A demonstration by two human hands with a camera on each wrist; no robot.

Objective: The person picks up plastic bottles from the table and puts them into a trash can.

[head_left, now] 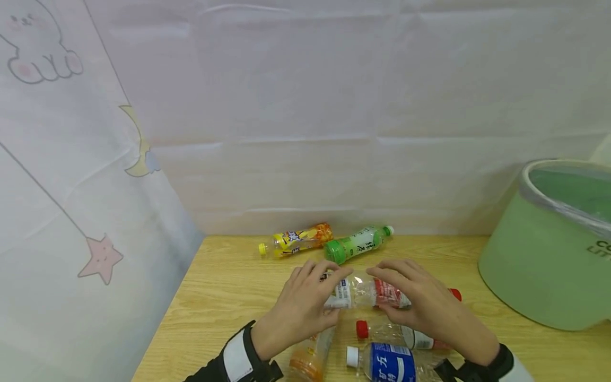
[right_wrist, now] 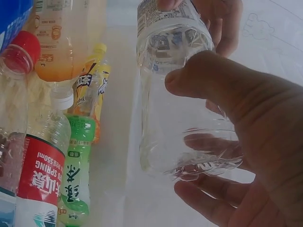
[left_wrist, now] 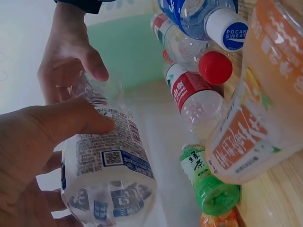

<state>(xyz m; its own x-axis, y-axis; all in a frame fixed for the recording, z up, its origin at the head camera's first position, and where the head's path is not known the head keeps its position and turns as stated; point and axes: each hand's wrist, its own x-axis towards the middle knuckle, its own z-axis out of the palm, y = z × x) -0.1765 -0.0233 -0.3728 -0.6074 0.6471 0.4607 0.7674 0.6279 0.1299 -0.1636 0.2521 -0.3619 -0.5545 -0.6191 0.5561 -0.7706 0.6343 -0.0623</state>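
Note:
A clear plastic bottle (head_left: 360, 289) with a white and blue label is held level above the table between both hands. My left hand (head_left: 303, 305) grips the labelled end, thumb over the printed label (left_wrist: 120, 137) and fingers curled beneath. My right hand (head_left: 422, 300) holds the unlabelled clear end, its thumb on one side and fingers curled round the other, as the right wrist view shows. No cap is visible on it. Below and behind the hands lies a red-labelled water bottle (head_left: 389, 293), partly covered by the right hand.
At the back of the wooden table (head_left: 229, 286) lie a yellow-capped tea bottle (head_left: 300, 240) and a green tea bottle (head_left: 358, 244). Nearer lie an orange drink bottle (head_left: 307, 361), a red-capped bottle (head_left: 389, 332) and a blue-labelled bottle (head_left: 391, 363). A green lined bin (head_left: 539, 254) stands right.

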